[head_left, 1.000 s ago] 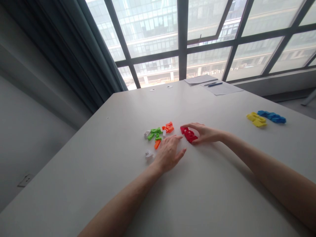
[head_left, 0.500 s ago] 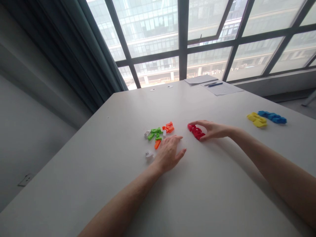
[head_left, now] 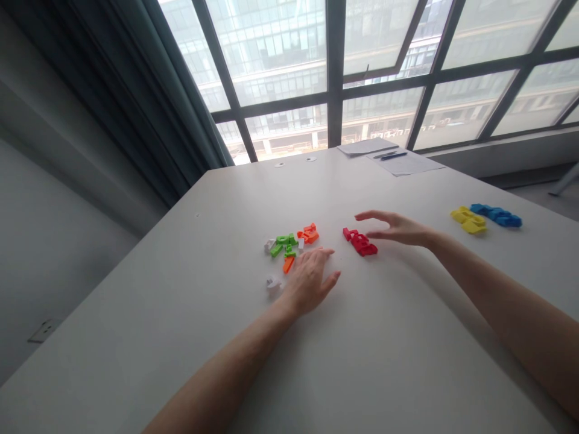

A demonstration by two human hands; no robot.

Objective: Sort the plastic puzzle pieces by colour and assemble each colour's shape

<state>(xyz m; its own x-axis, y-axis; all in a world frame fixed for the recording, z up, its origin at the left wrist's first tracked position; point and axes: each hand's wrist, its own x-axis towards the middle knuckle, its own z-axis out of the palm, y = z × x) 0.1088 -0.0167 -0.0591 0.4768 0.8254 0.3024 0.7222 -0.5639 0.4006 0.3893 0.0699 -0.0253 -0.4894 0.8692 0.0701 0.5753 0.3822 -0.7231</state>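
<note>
Red plastic pieces [head_left: 361, 243] lie in a short slanting row on the white table [head_left: 389, 349]. Just above and to the right of them hovers my right hand [head_left: 395, 229], thumb and fingers apart, holding nothing. My left hand [head_left: 310, 280] rests on the table, fingers stretched out and thumb spread. Beside its fingertips is a loose cluster of green pieces [head_left: 286, 240], orange pieces [head_left: 308, 233] and white pieces. One orange piece [head_left: 288, 264] lies close against the left hand, and a white piece [head_left: 273, 283] sits left of its wrist.
At the right, yellow pieces [head_left: 469, 219] lie beside a row of blue pieces [head_left: 496, 215]. Papers [head_left: 409, 164] with dark pens [head_left: 393, 155] are at the far edge, below the window. A dark curtain [head_left: 149, 90] hangs at the left.
My right hand has let go of the red pieces and lifted up and slightly away to the right. The red pieces stay on the table. My left hand has hardly moved.
</note>
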